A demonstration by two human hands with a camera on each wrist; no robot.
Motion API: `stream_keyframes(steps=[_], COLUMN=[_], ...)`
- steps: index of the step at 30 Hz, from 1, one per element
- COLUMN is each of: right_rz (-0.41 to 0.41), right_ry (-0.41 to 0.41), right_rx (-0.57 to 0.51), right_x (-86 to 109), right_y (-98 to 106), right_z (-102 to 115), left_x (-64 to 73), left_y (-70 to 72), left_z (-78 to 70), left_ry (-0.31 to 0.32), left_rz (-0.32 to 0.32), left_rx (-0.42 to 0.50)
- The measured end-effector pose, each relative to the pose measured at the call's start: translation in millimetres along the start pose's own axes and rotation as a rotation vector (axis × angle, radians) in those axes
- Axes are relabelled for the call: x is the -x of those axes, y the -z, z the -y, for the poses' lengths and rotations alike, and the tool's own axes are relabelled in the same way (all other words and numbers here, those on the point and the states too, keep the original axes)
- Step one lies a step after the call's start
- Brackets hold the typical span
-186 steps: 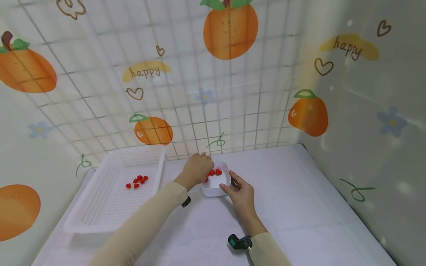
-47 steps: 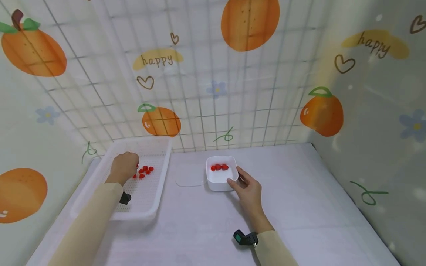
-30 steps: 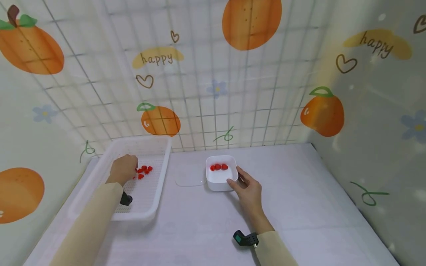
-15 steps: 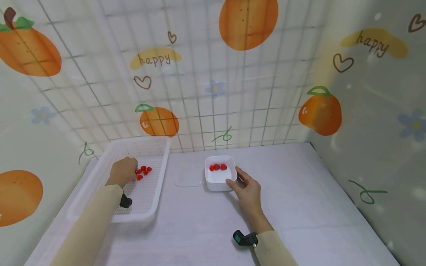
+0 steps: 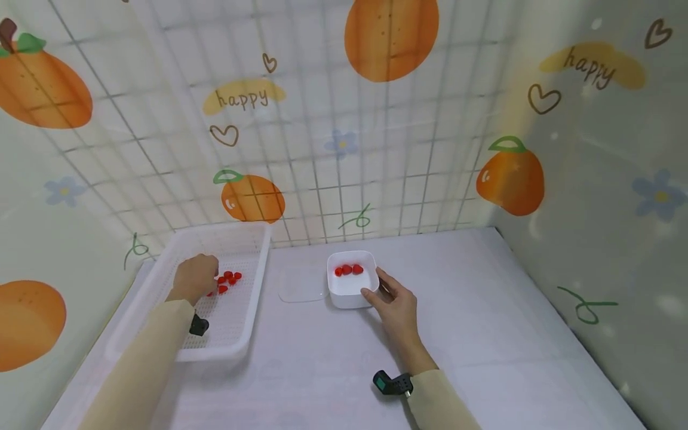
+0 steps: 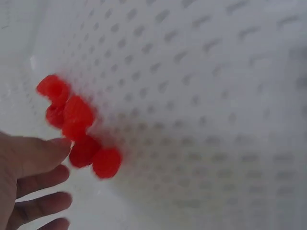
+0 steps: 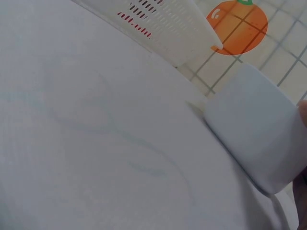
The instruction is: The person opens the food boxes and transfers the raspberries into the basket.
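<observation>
While the right hand (image 5: pixel 396 307) grips the right side of a white box (image 5: pixel 348 301) just below the centre of the head view, three red berries (image 5: pixel 347 270) lie in a row inside it. At the lower left, the left hand (image 5: pixel 194 278) reaches into a white basket (image 5: pixel 226 325), fingers loosely parted beside loose berries (image 5: pixel 229 276); whether they touch, I cannot tell.

Left grip (image 5: pixel 196 278) loose, right grip (image 5: pixel 398 309) curled
</observation>
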State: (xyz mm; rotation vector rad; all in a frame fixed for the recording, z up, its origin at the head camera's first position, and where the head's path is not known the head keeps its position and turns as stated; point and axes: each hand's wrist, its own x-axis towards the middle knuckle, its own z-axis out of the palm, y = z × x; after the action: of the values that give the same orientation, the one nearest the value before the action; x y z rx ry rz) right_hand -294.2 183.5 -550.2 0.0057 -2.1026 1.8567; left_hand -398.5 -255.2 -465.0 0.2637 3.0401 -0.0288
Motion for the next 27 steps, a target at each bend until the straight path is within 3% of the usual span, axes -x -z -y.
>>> stream_keyframes(steps=[11,19,27], right_rz=[-0.001,-0.002,0.001], right_ry=[-0.01,-0.003,0.007], right_rx=[0.004,0.007,0.002], right_x=[1.0,-0.3,-0.2], right_y=[-1,0,0], right_z=[1,-2,-3], left_x=[3.2,4.0,3.8], left_y=[24.4,49.6,76.4], left_z=[-10.1,-27.8,-64.7], left_ry=[-0.008,-0.147,-0.212], left_rz=[-0.078,-0.28,-0.337], left_rx=[-0.025,-0.127,-0.187])
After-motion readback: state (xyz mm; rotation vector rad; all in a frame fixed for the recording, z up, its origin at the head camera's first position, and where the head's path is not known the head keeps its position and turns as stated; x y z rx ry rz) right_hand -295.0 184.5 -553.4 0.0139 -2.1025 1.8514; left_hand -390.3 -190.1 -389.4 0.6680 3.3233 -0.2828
